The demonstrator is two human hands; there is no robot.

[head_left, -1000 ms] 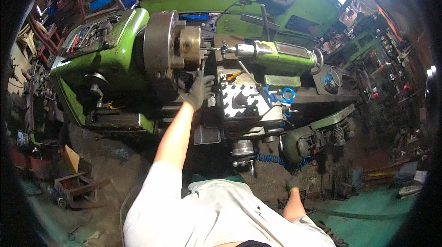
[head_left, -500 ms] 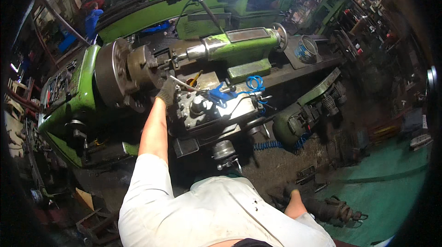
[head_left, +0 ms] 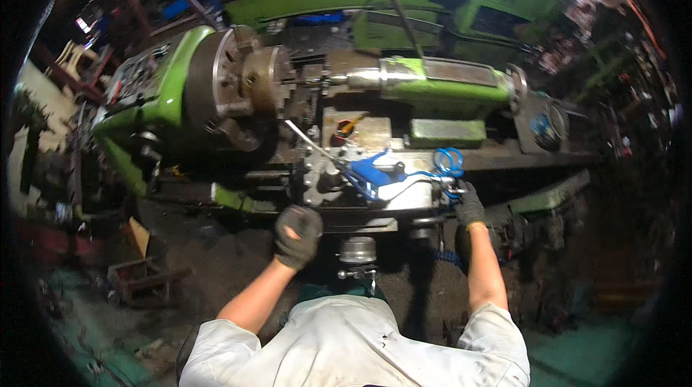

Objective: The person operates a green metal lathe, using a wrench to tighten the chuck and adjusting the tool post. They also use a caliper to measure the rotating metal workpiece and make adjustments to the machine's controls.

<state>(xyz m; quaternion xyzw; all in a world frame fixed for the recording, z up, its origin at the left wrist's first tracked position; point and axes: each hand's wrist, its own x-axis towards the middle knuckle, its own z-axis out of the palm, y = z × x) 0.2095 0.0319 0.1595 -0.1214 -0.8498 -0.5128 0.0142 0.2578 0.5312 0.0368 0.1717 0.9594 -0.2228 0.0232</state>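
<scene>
My left hand [head_left: 298,234], in a dark glove with some skin showing, hangs in front of the lathe carriage, apart from it. Motion smears its fingers, so their pose is unclear. At the carriage's right end my right hand [head_left: 470,208], also gloved, closes around a small lever [head_left: 457,189]. A blue air blow gun [head_left: 369,172] with a long pale nozzle lies on top of the carriage, beside the tool post [head_left: 329,182]. Its coiled blue hose [head_left: 448,162] sits just above my right hand. The chuck [head_left: 265,81] is at the left.
A green tailstock [head_left: 447,84] stands on the bed behind the carriage. A brush with a yellow handle [head_left: 351,126] rests in a small pot. Below the carriage is a handwheel [head_left: 358,250]. A round tin [head_left: 551,127] stands at the far right, with another green machine [head_left: 404,34] behind.
My left hand has come back from near the blow gun's nozzle and chuck to the carriage's front. My right hand has risen from low at the right to the lever. The view has shifted.
</scene>
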